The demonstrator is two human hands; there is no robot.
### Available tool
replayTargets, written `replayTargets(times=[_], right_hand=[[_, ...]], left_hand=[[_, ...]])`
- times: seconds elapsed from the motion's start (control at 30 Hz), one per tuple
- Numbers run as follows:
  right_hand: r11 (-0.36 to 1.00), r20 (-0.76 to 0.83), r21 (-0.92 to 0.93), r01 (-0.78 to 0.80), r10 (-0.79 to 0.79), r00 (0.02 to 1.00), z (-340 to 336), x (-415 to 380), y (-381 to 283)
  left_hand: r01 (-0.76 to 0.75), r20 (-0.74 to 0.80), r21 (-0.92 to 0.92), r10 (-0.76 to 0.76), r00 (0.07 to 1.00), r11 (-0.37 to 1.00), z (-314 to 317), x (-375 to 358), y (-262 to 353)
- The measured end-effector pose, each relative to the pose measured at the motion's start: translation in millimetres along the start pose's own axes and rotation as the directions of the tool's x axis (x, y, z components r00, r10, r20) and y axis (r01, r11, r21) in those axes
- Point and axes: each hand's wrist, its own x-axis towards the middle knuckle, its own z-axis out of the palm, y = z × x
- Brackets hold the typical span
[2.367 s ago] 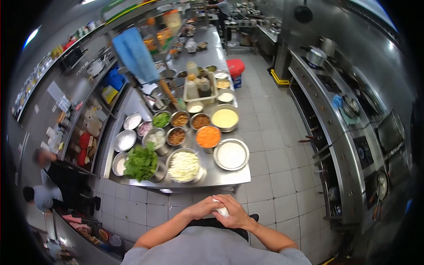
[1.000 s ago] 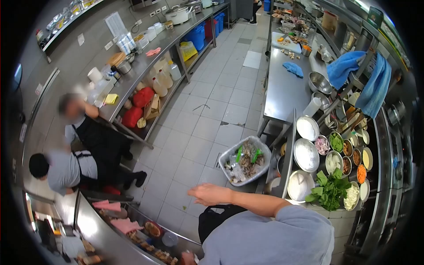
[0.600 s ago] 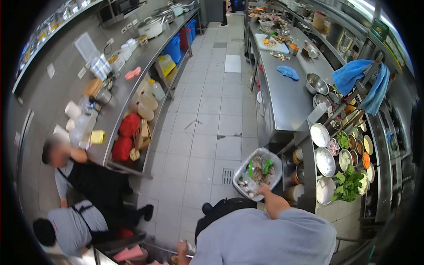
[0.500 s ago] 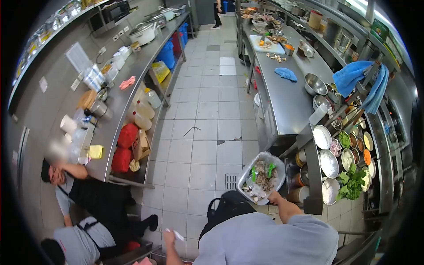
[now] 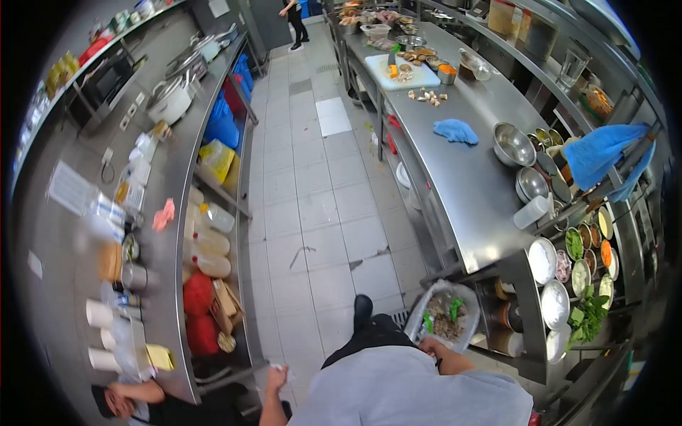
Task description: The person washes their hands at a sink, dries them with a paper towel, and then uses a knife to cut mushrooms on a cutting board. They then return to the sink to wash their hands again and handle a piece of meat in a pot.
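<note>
A lined waste bin [image 5: 472, 325] stands on the floor to my right, with food scraps [image 5: 444, 317] and green pieces inside. My right hand [image 5: 430, 346] is closed at its near rim, its fingers partly hidden. Down on my left, my left hand [image 5: 276, 378] is closed around a small white thing, perhaps crumpled paper, of which only a bit shows.
Steel counters line both sides of the tiled aisle [image 5: 312, 213]. On the right one lie a cutting board [image 5: 403, 72], a blue cloth [image 5: 456, 131] and metal bowls [image 5: 513, 144]. A co-worker [image 5: 131, 399] is low at left; another person [image 5: 294, 25] stands far ahead.
My view has turned and moved forward along the aisle. One foot now shows in front of me. My right hand stays at the bin. The co-workers at left have slid toward the lower edge.
</note>
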Motion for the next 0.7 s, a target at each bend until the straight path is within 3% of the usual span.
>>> replayTargets(times=[0.03,0.07,0.1,0.13,0.17,0.23,0.3,0.4,0.5,0.57,0.63,0.7], right_hand=[[0.963,-0.087,-0.137,0.231,-0.244,0.966,-13,66,-10],[0.858,-0.169,-0.315,0.406,-0.471,0.866,-23,142,-11],[0.622,-0.089,-0.572,0.535,-0.695,0.714,-58,159,-53],[0.794,-0.312,-0.393,0.463,-0.589,0.746,-94,116,-107],[0.768,-0.426,-0.381,0.515,-0.64,0.639,-125,121,-148],[0.802,-0.462,-0.17,0.572,-0.578,0.673,-202,48,-253],[0.707,-0.553,-0.027,0.706,-0.599,0.579,-255,-1,-327],[0.694,-0.558,0.07,0.716,-0.568,0.605,-328,-52,-403],[0.561,-0.729,-0.249,0.79,-0.646,0.228,-409,-26,-428],[0.601,-0.826,-0.374,0.707,-0.563,0.042,-474,-25,-441],[0.737,-0.945,-0.304,0.604,-0.313,-0.093,-530,-15,-445],[0.82,-0.972,-0.234,0.522,-0.189,-0.138,-587,-11,-434]], left_hand=[[0.04,0.058,-0.073,-0.035,0.998,0.997,7,18,1],[0.029,0.027,-0.014,-0.028,0.999,0.999,3,19,24],[0.025,0.006,0.047,-0.025,1.0,0.999,-6,12,38],[0.085,0.069,0.108,-0.092,0.993,0.991,-17,14,44],[0.132,0.129,0.163,-0.154,0.98,0.978,-23,21,56],[0.148,0.158,0.234,-0.188,0.969,0.961,-29,50,87],[0.119,0.105,0.276,-0.153,0.983,0.954,-39,80,104],[0.193,0.167,0.072,-0.202,0.965,0.979,-67,146,166],[0.198,0.096,-0.096,-0.189,0.977,0.975,-63,260,194],[0.071,0.13,-0.174,-0.048,0.99,0.982,-68,335,227],[0.055,0.136,-0.217,-0.026,0.99,0.975,-76,395,285],[-0.025,0.199,-0.01,0.027,0.98,1.0,-79,469,331]])
